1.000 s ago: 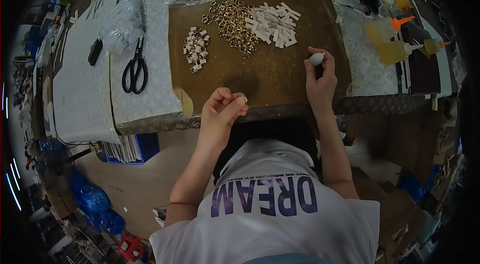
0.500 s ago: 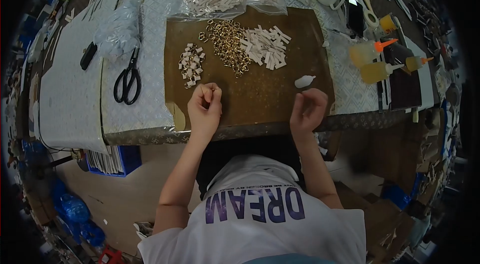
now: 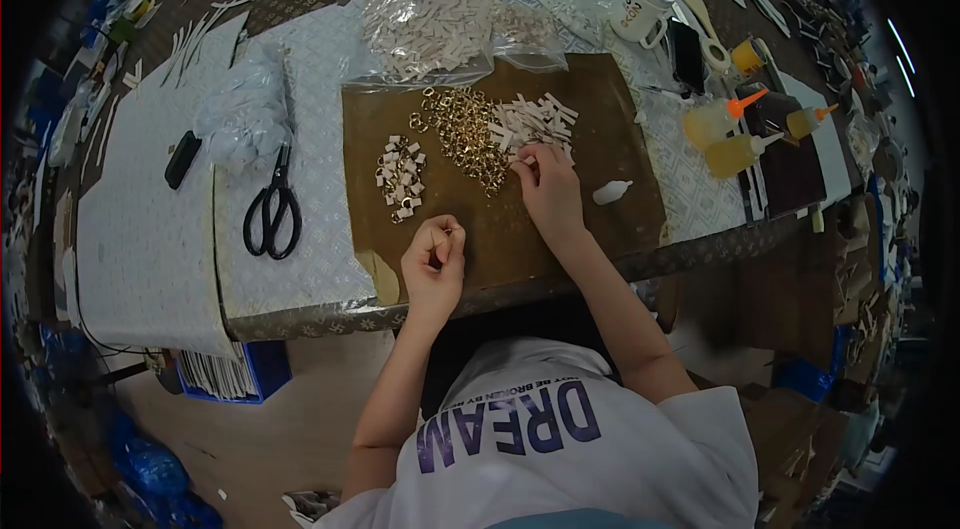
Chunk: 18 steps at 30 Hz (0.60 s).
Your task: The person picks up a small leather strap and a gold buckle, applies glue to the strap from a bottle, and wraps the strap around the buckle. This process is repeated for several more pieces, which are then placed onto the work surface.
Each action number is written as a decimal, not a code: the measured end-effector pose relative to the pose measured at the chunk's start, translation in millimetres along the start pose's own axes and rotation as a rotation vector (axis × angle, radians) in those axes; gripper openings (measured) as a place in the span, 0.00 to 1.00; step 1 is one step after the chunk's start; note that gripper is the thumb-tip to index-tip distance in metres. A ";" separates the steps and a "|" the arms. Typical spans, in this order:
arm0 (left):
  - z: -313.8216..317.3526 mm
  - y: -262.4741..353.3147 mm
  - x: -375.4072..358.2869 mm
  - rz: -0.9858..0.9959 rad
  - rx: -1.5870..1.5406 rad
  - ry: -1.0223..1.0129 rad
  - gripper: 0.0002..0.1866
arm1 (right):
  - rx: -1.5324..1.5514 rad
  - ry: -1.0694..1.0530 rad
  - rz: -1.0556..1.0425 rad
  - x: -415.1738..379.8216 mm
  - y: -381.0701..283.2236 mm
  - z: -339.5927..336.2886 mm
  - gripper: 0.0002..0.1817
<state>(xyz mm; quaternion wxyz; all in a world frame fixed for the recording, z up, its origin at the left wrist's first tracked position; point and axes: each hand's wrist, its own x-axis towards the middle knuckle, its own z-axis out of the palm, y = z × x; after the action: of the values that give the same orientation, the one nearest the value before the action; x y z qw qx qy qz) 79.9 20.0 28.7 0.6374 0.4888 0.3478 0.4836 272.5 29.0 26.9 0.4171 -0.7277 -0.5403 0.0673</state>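
White strips (image 3: 545, 116) are lying heaped on the far half of the brown mat (image 3: 480, 259), right of its centre, long axes pointing every way. Right hand (image 3: 524, 161), the nearer one, is touching the heap's near edge, fingertips bent together; cannot tell whether a strip is gripped. Left hand (image 3: 446, 233) is hovering over the mat's near left part, fingers curled closed; contents hidden. Gold rings (image 3: 465, 134) are adjoining the strips at mat centre; tabbed rings (image 3: 400, 179) are sitting mat-left. Beyond the mat's far edge, a clear bag (image 3: 430, 24) is holding more strips; off its right edge, a squeeze bottle (image 3: 735, 157) is holding yellow liquid.
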 end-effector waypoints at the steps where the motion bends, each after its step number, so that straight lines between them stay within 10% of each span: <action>1: -1.8 -2.5 1.0 0.010 0.001 -0.010 0.18 | -0.004 0.017 -0.023 0.2 -1.7 -2.0 0.07; 11: -7.9 -4.1 0.7 0.022 0.024 -0.069 0.17 | 0.680 -0.024 0.406 -41.4 -29.3 -24.9 0.06; 18: -7.1 -1.5 1.2 0.015 0.051 -0.066 0.18 | 0.652 -0.070 0.317 -61.3 -30.0 -19.2 0.07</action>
<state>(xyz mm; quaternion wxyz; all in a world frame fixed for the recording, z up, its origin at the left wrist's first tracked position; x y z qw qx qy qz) 74.2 23.1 25.2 0.6322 0.5231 0.3349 0.4632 236.1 -30.9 38.0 0.5930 -0.6285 -0.3847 0.3247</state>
